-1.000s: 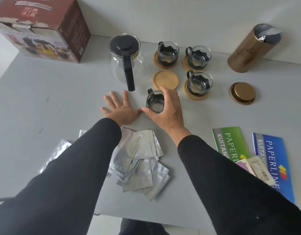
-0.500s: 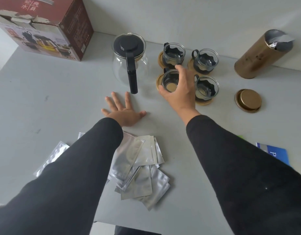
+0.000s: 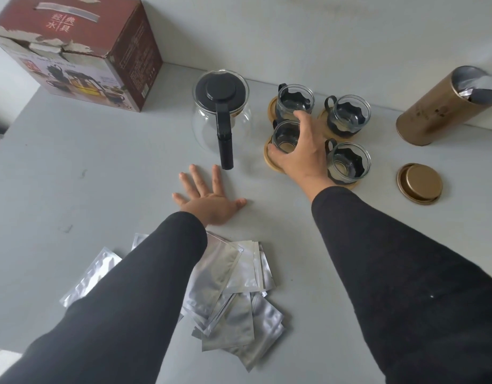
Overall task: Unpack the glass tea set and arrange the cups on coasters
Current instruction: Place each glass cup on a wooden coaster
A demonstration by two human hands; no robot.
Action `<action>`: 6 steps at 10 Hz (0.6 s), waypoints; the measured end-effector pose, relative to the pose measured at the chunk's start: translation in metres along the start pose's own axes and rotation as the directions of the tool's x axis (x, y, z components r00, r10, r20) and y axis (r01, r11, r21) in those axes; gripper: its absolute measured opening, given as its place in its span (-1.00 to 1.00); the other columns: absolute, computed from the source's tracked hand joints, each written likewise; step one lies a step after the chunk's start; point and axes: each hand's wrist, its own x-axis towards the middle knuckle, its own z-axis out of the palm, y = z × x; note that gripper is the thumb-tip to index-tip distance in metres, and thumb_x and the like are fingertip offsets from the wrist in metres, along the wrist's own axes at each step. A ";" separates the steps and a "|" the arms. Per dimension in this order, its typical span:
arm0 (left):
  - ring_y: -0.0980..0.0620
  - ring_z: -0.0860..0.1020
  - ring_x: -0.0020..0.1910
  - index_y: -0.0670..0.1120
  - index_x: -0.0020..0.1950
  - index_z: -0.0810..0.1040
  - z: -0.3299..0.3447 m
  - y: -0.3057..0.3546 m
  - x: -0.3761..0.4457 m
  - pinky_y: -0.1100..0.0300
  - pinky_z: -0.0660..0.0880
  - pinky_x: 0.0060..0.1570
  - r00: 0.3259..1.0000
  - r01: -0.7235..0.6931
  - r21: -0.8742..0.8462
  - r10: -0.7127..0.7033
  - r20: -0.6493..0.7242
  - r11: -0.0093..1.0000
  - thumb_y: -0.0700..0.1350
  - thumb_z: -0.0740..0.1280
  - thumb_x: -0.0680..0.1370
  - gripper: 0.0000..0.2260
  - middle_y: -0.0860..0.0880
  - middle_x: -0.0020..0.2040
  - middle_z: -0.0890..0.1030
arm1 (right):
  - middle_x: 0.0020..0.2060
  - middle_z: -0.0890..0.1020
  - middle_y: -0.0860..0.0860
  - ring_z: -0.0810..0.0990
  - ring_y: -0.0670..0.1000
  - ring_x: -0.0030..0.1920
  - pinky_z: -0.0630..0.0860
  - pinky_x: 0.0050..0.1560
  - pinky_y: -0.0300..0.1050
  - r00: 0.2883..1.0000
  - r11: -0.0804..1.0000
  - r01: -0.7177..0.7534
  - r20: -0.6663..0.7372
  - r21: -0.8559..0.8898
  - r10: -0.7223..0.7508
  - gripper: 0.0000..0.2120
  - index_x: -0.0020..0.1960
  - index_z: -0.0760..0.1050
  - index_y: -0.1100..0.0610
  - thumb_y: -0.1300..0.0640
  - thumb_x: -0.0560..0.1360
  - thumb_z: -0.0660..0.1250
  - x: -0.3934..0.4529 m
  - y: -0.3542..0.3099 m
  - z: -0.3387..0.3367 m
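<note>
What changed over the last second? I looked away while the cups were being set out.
The right hand carried the fourth cup from the table in front onto the empty coaster, still gripping it. The left hand stayed flat; teapot and other cups unchanged.

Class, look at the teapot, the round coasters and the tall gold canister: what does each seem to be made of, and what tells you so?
Clear round teapot: glass, since the table shows through it; its black lid and handle look like matte plastic.
Round tan coasters: probably wood or bamboo, pale and matte.
Tall gold cylindrical canister: likely card or thin metal with a satin metallic finish; which one is unclear.
</note>
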 end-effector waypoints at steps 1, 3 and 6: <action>-0.22 -0.49 0.42 0.12 0.46 -0.46 -0.001 0.000 -0.001 -0.28 -0.29 0.41 1.000 0.000 0.000 0.000 0.007 1.000 0.42 0.00 0.48 -0.18 -0.14 0.42 -0.55 | 0.18 0.46 0.14 0.42 0.12 0.22 0.27 0.06 -0.30 1.000 1.000 -0.003 0.018 -0.008 0.003 -0.31 0.34 0.31 0.16 -0.01 0.30 0.46 0.000 0.001 0.001; -0.22 -0.49 0.42 0.12 0.46 -0.46 -0.001 0.000 -0.001 -0.27 -0.29 0.41 1.000 0.002 -0.004 -0.002 0.012 1.000 0.42 0.01 0.48 -0.18 -0.13 0.42 -0.56 | 0.17 0.46 0.16 0.40 0.12 0.20 0.33 0.11 -0.21 1.000 0.999 -0.002 0.025 -0.053 0.003 -0.30 0.34 0.31 0.17 -0.04 0.30 0.45 -0.001 0.003 0.003; -0.22 -0.49 0.42 0.12 0.47 -0.45 -0.003 -0.001 -0.002 -0.27 -0.29 0.41 1.000 -0.005 -0.002 0.005 0.013 1.000 0.41 0.00 0.49 -0.19 -0.14 0.42 -0.56 | 0.20 0.43 0.19 0.36 0.17 0.24 0.35 0.22 0.00 0.999 0.991 -0.009 0.034 -0.134 0.014 -0.22 0.38 0.28 0.18 -0.09 0.29 0.49 -0.001 0.000 0.004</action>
